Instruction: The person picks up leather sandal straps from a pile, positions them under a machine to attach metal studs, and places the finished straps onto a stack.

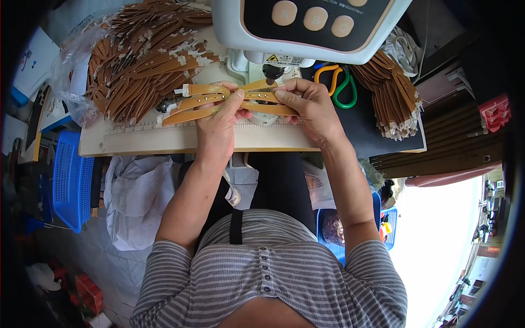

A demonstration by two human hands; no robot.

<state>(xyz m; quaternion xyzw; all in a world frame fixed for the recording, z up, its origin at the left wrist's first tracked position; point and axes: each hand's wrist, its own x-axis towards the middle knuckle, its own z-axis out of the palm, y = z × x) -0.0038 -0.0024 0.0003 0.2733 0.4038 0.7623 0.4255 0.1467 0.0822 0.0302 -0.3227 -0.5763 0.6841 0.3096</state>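
Both hands hold a tan strap piece [188,102], made of several narrow bands joined near the middle and dotted with shiny studs. It looks like a sandal upper. My left hand [220,113] pinches it at the joined middle, thumb on top. My right hand [310,105] grips the right ends of the bands between thumb and fingers. The piece is held flat under the dark tip [272,74] of a white machine [229,27], close to that tip; whether they touch I cannot tell. Some fingers are hidden beneath the bands.
Brown strap pieces [147,60] are heaped on the left, beside clear plastic [74,71]. Another brown bundle [391,98] lies right, near green-handled [344,97] and yellow-handled scissors [326,70]. A ruler strip [142,128] runs along the table's front. A blue basket [71,183] stands lower left.
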